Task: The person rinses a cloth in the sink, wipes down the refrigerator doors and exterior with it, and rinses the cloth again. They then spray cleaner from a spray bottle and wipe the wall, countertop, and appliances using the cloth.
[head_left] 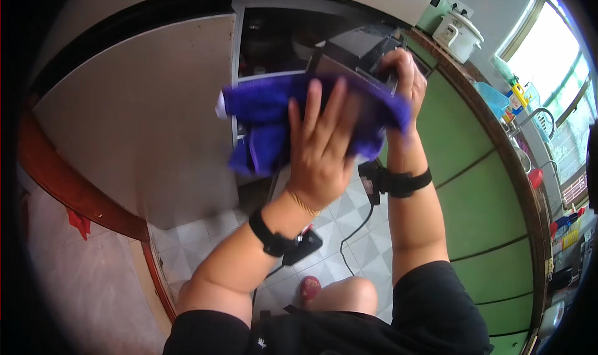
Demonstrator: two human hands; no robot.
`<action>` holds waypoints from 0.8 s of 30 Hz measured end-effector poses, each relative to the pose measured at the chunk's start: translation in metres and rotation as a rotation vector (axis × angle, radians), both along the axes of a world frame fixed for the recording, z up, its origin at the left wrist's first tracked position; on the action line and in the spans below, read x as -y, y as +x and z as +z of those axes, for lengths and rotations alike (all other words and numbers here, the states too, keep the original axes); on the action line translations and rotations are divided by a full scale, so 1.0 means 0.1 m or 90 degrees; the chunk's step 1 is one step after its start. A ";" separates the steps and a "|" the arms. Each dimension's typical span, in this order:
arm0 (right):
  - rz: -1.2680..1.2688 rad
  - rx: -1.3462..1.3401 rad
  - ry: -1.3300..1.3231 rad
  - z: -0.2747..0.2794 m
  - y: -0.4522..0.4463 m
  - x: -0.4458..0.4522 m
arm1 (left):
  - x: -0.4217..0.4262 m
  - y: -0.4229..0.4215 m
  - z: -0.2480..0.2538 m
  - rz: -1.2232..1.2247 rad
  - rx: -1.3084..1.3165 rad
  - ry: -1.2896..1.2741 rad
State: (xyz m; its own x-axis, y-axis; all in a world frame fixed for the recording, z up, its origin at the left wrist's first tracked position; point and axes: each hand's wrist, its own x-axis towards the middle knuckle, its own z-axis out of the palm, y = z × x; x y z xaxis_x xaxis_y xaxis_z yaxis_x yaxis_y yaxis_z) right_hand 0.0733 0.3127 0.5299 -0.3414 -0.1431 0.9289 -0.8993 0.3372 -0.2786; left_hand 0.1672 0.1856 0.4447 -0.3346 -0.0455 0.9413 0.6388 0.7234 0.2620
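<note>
A purple cloth (261, 106) is spread under my left hand (324, 137), whose fingers are stretched out and lie flat on it. The cloth is partly blurred. Behind it is a dark box-like object (342, 65) with a flat, glossy top. My right hand (405, 78) is at the object's right end, with its fingers curled round the dark edge there. The cloth hides most of the object's near side.
An open cabinet with dark shelves (268, 43) stands ahead, its large pale door (143, 118) to the left. Green cabinets (467, 162) run along the right beneath a counter holding a white cooker (458, 36) and a blue basket (492, 99). Cables hang near my wrists.
</note>
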 end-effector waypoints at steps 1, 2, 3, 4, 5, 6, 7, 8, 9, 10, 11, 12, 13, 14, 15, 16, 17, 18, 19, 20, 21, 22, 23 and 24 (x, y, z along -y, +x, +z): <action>-0.007 0.014 -0.019 -0.01 0.04 0.03 | -0.03 0.06 -0.28 -0.006 0.027 0.005; 0.000 0.001 -0.015 -0.02 0.04 0.03 | -0.03 0.10 -0.53 0.009 0.054 0.000; 0.004 -0.017 -0.012 -0.02 0.02 0.03 | -0.02 0.09 -0.57 -0.005 0.059 0.003; 0.007 -0.006 -0.016 -0.01 0.03 0.03 | 0.01 0.03 -0.48 -0.051 0.014 0.010; 0.010 0.011 -0.017 -0.02 0.04 0.03 | 0.04 -0.01 -0.34 -0.097 -0.026 0.021; 0.009 0.021 -0.033 -0.04 0.01 0.03 | 0.08 -0.03 -0.15 -0.096 -0.031 0.033; 0.029 0.059 -0.053 -0.07 -0.05 0.02 | 0.09 -0.03 0.03 -0.104 -0.039 0.040; -0.043 0.032 -0.021 -0.08 -0.05 0.05 | 0.12 -0.05 0.11 -0.074 -0.034 0.022; -0.222 -0.178 0.181 -0.09 -0.15 -0.01 | 0.17 -0.06 0.12 -0.058 -0.035 -0.002; -0.107 -0.044 0.065 -0.08 -0.10 0.03 | 0.15 -0.12 0.07 -0.196 -0.044 0.107; -0.071 -0.062 0.049 -0.07 -0.12 0.03 | 0.20 -0.13 0.07 -0.238 -0.052 0.117; -0.086 -0.063 0.051 -0.08 -0.12 0.03 | 0.13 -0.08 0.14 -0.330 -0.073 0.262; -0.027 -0.080 0.063 -0.04 -0.12 -0.01 | 0.27 -0.02 0.26 -0.170 -0.100 0.079; -0.004 -0.067 0.045 -0.02 -0.07 -0.03 | 0.23 -0.06 0.26 -0.249 -0.127 0.209; -0.007 -0.057 0.063 0.02 0.01 -0.12 | 0.27 -0.05 0.34 -0.220 -0.119 0.226; 0.011 -0.013 0.050 0.02 0.06 -0.23 | 0.28 -0.02 0.44 -0.237 -0.103 0.253; 0.032 0.028 0.036 0.00 0.11 -0.33 | 0.25 0.02 0.57 -0.262 -0.113 0.238; 0.030 0.056 0.008 -0.03 0.19 -0.43 | 0.24 0.06 0.69 -0.275 -0.092 0.144; 0.080 0.123 0.007 0.00 0.22 -0.56 | 0.22 0.04 0.82 -0.288 -0.069 0.055; 0.067 0.159 -0.007 0.02 0.32 -0.67 | 0.16 0.01 0.90 -0.334 -0.070 -0.018; 0.058 0.194 -0.021 0.04 0.42 -0.77 | 0.03 0.06 0.95 -0.340 -0.010 -0.030; 0.021 0.217 0.006 0.05 0.48 -0.92 | -0.08 0.11 1.02 -0.351 0.021 -0.090; -0.032 0.207 0.050 0.07 0.55 -1.09 | -0.19 0.16 1.08 -0.357 0.049 -0.150; -0.095 0.173 0.113 0.09 0.59 -1.26 | -0.33 0.20 1.13 -0.364 0.066 -0.175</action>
State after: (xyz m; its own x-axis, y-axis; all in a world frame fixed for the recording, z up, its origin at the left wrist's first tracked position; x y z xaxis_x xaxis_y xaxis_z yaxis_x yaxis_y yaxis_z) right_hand 0.1327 0.4386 0.5384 -0.6019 -0.2240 0.7665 -0.7377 0.5236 -0.4262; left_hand 0.1869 0.2183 0.5575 -0.3249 0.4049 0.8547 0.9247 0.3257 0.1972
